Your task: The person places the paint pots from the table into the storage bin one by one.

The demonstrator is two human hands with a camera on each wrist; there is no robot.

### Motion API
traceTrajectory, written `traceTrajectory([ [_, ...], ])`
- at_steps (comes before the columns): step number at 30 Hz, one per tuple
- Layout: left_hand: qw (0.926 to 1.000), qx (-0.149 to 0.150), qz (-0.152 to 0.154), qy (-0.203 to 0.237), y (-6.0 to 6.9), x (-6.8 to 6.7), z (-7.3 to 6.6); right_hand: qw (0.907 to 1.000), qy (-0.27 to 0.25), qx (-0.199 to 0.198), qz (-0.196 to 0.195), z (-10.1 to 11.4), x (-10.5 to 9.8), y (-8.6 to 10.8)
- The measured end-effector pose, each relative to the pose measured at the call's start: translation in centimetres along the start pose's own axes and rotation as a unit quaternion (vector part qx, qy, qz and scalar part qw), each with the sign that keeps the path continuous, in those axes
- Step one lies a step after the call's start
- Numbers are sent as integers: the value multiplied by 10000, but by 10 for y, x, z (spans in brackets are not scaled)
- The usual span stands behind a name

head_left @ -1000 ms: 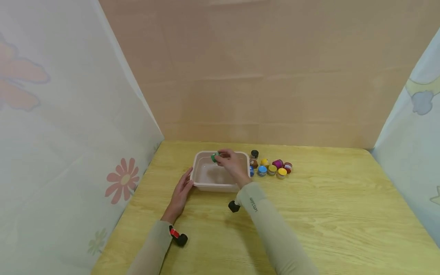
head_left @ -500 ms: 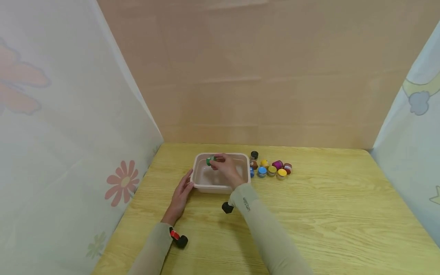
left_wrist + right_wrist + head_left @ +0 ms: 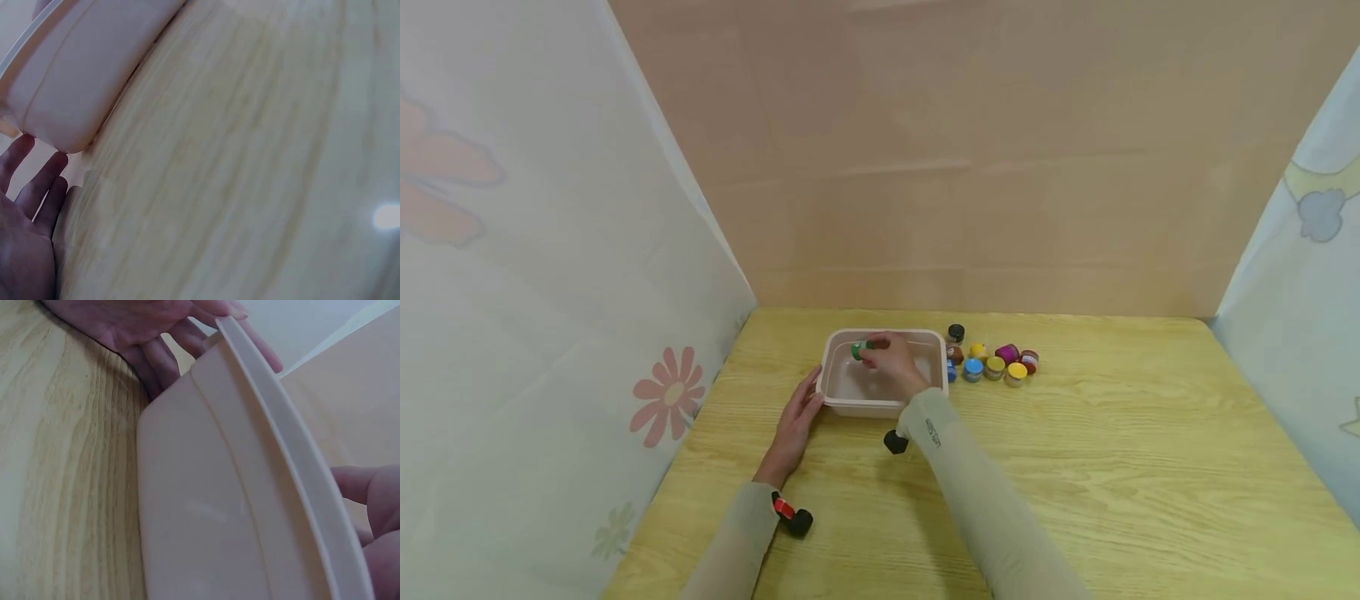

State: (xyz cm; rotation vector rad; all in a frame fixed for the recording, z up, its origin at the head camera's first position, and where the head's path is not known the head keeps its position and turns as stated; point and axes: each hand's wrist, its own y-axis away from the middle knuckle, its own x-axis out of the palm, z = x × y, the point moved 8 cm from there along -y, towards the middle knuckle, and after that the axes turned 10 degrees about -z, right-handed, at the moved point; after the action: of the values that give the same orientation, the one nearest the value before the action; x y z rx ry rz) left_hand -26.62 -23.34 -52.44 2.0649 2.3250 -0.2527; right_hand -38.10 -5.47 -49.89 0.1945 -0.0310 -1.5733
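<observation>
A pale pink plastic basin (image 3: 850,405) sits on the table toward the back. My right hand (image 3: 892,358) reaches over its near wall and pinches a small jar with a green lid (image 3: 857,350) inside the basin's opening. Whether the jar touches the floor of the basin I cannot tell. With fairly straight fingers, my left hand (image 3: 792,427) rests against the basin's left side near the front corner. The left wrist view has those fingertips (image 3: 57,161) touching the outer wall. In the right wrist view the basin wall (image 3: 194,481) hides the jar and much of the right hand (image 3: 382,509).
Several small paint jars stand or lie close to the basin's right side, among them a black-lidded jar (image 3: 956,332), a light blue jar (image 3: 973,369), a purple jar (image 3: 1007,353) and a yellow-lidded jar (image 3: 1017,373). A wall sheet (image 3: 985,208) rises behind the wooden table (image 3: 1075,467).
My right hand has moved a little left and lower into the basin with the green-lidded jar. The left hand stays against the basin, and the other jars have not moved.
</observation>
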Motion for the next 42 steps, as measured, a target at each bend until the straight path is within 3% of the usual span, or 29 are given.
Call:
traceTrajectory([
  [7,9999,76,-37,-126,-2,0,-2,9999,141,61,50,1,-1,-1],
  [14,9999,22,-136,-20,-13,-1,22,9988,475,-118,-58,-1,-1,-2],
  [20,9998,77,-156,-10,-14,-2,31,9938,1076,-293,-49,-6,2,-4],
  [27,9997,186,-161,-29,-12,-4,31,9919,1206,-277,301,-10,11,-5],
  [42,9999,-31,-111,-14,-10,-2,25,9887,1442,-297,290,-10,13,-7],
])
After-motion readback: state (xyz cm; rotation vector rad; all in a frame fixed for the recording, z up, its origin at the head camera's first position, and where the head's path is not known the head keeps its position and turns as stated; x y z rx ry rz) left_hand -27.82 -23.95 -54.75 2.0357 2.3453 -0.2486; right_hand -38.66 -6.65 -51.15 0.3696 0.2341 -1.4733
